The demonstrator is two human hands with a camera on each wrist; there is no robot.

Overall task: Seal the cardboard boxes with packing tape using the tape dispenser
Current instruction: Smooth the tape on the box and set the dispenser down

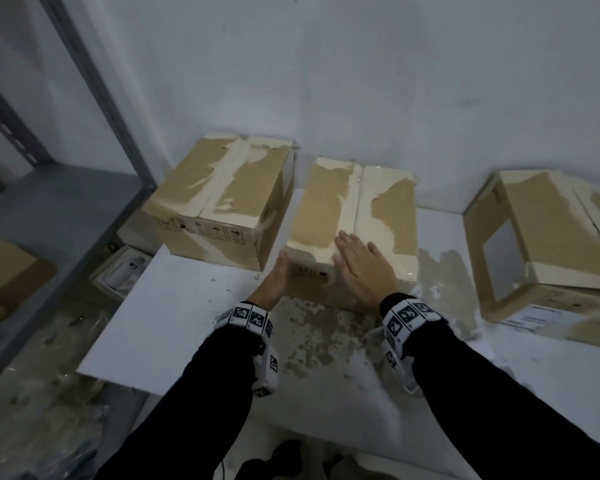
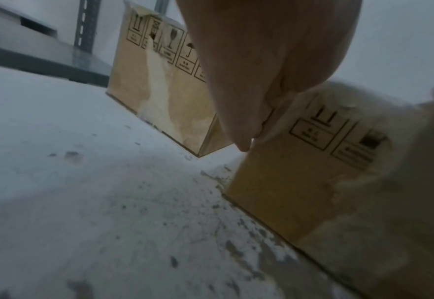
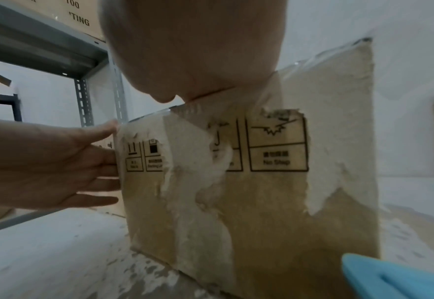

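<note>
Three worn cardboard boxes stand on a white table point(image 1: 174, 317) against the wall. The middle box point(image 1: 329, 206) has its top flaps down, with a seam along its length. My right hand point(image 1: 359, 263) lies flat on this box's top, near the front edge, fingers straight. My left hand point(image 1: 277, 273) presses flat against the box's left side. In the right wrist view my palm point(image 3: 198, 52) rests on the box's point(image 3: 274, 192) top edge, and my left hand point(image 3: 57, 168) touches its left side. A light blue plastic piece point(image 3: 395, 277) shows at the bottom right; I cannot tell what it is.
The left box point(image 1: 222, 195) stands close to the middle one, with a narrow gap between them. The right box point(image 1: 548, 237) sits farther off, skewed. A grey metal shelving rack point(image 1: 94, 98) stands to the left of the table. A white carton point(image 1: 122, 271) lies below the table's left edge.
</note>
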